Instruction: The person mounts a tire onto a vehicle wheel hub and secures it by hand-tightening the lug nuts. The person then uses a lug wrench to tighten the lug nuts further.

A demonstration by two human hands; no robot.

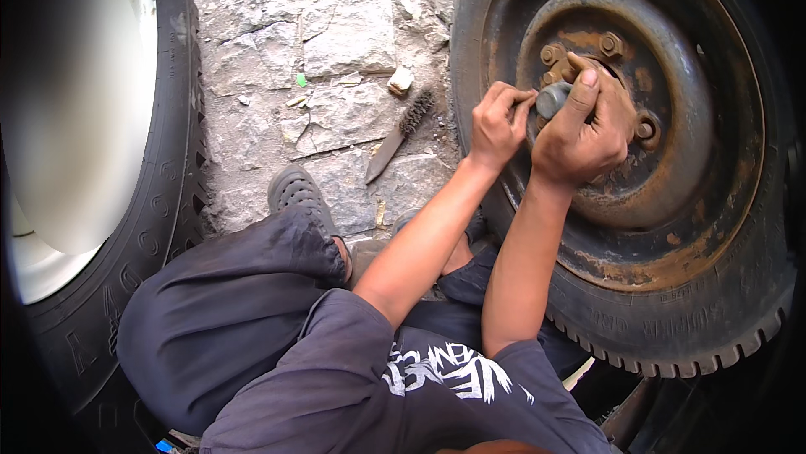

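Upper right of the frame, a rusty wheel (655, 261) leans in with its hub facing the worker, and that is where both hands are busy. The right hand (588, 131) is curled around a grey cylinder (551, 102), thumb along it, just in front of the hub's nuts (610, 45). The left hand (497, 127) comes in from its left, fingertips drawn together beside the cylinder's end; whether they pinch something small, I can't tell from here.

I'd judge the step in hand to be close fingerwork on that cylinder, and the next move to call for a steady right grip and fine fingertip control from the left. The hands themselves hide much of the hub, so lining anything up looks awkward.

At centre, a brush (396, 137) lies on the stone paving (348, 39), near a pale chunk (400, 80). Another tyre (175, 110) fills the left side, and the worker's bent leg (227, 286) takes up the lower left, leaving little elbow room.
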